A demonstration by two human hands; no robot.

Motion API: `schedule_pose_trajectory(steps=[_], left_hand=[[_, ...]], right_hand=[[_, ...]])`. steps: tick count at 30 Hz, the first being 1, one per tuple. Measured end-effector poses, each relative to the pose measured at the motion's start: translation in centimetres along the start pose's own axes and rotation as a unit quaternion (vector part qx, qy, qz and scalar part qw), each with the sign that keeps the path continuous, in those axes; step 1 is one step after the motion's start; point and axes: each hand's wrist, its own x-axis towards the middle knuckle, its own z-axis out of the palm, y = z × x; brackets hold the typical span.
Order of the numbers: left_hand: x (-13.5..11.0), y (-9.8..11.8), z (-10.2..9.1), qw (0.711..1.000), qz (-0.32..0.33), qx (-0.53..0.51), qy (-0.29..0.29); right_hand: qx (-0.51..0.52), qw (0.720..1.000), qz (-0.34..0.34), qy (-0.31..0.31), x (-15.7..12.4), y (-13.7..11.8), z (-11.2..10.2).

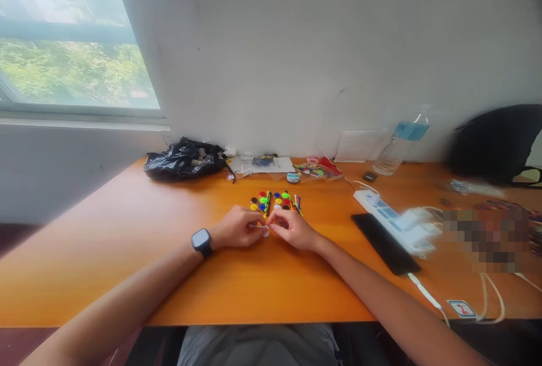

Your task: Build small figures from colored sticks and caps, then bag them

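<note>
Over the middle of the wooden table, my left hand [242, 227] and my right hand [293, 229] meet with fingertips almost touching. A thin white stick [259, 226] runs between them; my left fingers pinch it, and my right fingers close at its other end. Just beneath the fingertips is a small white disc [266, 234]; whether it is joined to the stick I cannot tell. Beyond the hands lie several small round discs, among them a yellow disc [254, 207] and a red disc [262, 194]. Thin green and black sticks [267, 203] and a blue stick [299, 204] lie among them.
A black plastic bag [182, 161] sits at the back left. Behind the discs are a small round tin [292, 177] and a bag of coloured pieces [317, 170]. To the right are a water bottle [398, 146], a power strip [383, 210], a black phone [383, 244] and cables.
</note>
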Motion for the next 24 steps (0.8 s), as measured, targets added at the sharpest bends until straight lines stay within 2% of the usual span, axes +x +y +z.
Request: schedule_pose_trajectory(steps=[7,24], left_hand=[[-0.03,-0.08,-0.09,0.999,0.011,0.014,-0.030],[0.17,0.13,-0.10,0.999,0.015,-0.004,-0.028]], right_hand=[[-0.052,0.998,-0.017,-0.020,-0.05,0.46,0.07],[-0.085,0.996,-0.013,-0.016,-0.08,0.45,-0.03]])
